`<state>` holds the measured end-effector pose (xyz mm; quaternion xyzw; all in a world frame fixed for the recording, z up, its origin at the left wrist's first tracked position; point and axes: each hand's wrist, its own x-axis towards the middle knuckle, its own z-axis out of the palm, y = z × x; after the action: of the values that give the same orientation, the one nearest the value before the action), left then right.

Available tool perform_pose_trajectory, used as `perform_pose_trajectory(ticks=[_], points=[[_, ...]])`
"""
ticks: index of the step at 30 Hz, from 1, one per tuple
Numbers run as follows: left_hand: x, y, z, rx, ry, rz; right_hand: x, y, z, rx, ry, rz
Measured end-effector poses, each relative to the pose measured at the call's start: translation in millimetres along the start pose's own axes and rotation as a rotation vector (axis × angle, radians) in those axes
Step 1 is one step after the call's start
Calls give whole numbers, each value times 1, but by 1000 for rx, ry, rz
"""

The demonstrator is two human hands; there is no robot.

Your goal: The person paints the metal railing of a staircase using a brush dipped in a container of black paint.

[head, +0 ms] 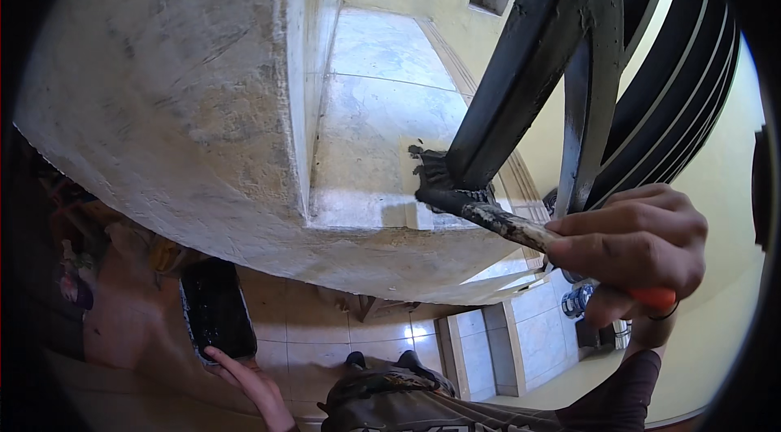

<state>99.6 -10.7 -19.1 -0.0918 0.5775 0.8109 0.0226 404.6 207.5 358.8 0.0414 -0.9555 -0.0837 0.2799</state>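
My right hand (634, 243) grips a paintbrush (509, 224) whose shaft is smeared with paint and whose handle end is orange. The brush's dark bristles touch the foot of a black metal railing post (518, 78), where black paint surrounds the base. Strips of masking tape (420, 216) lie on the tiled ledge beside the post. Low on the left, my left hand (250, 377) holds a rectangular tray of black paint (218, 310), with the thumb over its near rim.
A rough plastered wall edge (183, 96) fills the upper left. Black curved railing bars (665, 78) rise at the right. Below are a tiled floor (317, 316), steps (488, 346) and a blue-and-white can (576, 299).
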Motion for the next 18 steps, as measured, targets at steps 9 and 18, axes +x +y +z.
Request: perform_pose_trajectory(ticks=[9,18], points=[[21,-1,-17,140,-46,-104,-5,1,-3,-12,10,103],[11,12,8,41,-1,14,-12,-4,-1,-45,16,159]])
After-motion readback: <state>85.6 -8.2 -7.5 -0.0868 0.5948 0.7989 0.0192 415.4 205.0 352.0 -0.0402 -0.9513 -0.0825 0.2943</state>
